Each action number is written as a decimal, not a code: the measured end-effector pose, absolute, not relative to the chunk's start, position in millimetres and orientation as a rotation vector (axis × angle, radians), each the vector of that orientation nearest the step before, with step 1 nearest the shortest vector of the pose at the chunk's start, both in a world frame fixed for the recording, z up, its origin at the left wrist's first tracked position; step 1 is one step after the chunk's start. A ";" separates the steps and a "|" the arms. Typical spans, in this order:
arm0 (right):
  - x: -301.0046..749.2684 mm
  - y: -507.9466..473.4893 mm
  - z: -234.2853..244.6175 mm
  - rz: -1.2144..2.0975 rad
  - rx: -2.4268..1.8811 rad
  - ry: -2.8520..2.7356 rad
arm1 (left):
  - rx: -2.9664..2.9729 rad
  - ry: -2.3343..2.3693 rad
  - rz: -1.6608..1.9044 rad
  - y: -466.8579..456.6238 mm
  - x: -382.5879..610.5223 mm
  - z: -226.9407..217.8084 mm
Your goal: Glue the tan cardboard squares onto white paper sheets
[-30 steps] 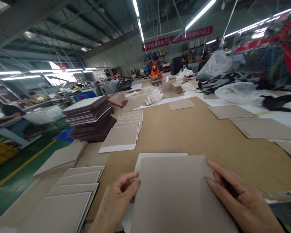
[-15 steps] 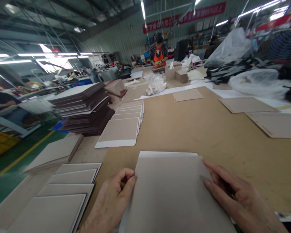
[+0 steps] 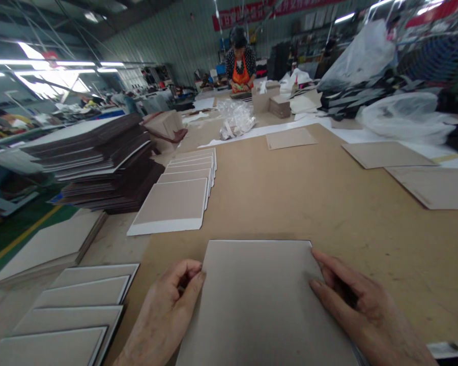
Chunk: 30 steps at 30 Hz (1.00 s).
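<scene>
- Seemingly, the white-edged board at lower centre is squared up — left hand and right hand, half-curled, pinch its sides.
- Fanned boards left of centre look done; remainder unclear.

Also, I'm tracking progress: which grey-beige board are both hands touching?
Rectangular grey-beige board at bottom centre, between left hand and right hand; other boards lie untouched.

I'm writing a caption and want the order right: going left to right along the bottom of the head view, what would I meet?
Overlapping white-edged boards, the left hand, the beige board between the hands, the right hand.
</scene>
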State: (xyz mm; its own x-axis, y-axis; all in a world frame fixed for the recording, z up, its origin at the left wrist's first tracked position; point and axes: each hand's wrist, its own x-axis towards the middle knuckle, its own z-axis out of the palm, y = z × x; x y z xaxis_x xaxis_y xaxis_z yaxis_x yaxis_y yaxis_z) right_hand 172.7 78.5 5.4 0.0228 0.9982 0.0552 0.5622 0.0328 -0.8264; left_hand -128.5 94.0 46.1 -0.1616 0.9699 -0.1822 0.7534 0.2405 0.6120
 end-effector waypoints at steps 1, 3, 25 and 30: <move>173.0 78.8 4.6 0.796 -1.602 -1.623 | 1.561 1.970 0.517 94.4 -128.8 45.3; 173.4 79.6 2.5 0.803 -1.594 -1.630 | 1.557 1.960 0.518 94.7 -129.8 43.4; 173.6 80.8 0.2 0.506 -1.508 -1.901 | 1.522 1.937 0.506 94.2 -135.2 37.1; 170.4 82.7 4.5 0.439 -1.544 -1.950 | 1.532 1.919 0.581 94.0 -136.6 35.5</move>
State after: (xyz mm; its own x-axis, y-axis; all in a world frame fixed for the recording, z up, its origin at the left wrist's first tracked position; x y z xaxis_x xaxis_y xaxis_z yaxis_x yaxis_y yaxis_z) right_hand 170.4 82.7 4.5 -0.1376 0.9576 0.2532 0.7569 0.2666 -0.5967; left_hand -136.6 94.0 35.5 -0.1458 0.9714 -0.1872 0.7041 0.2349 0.6701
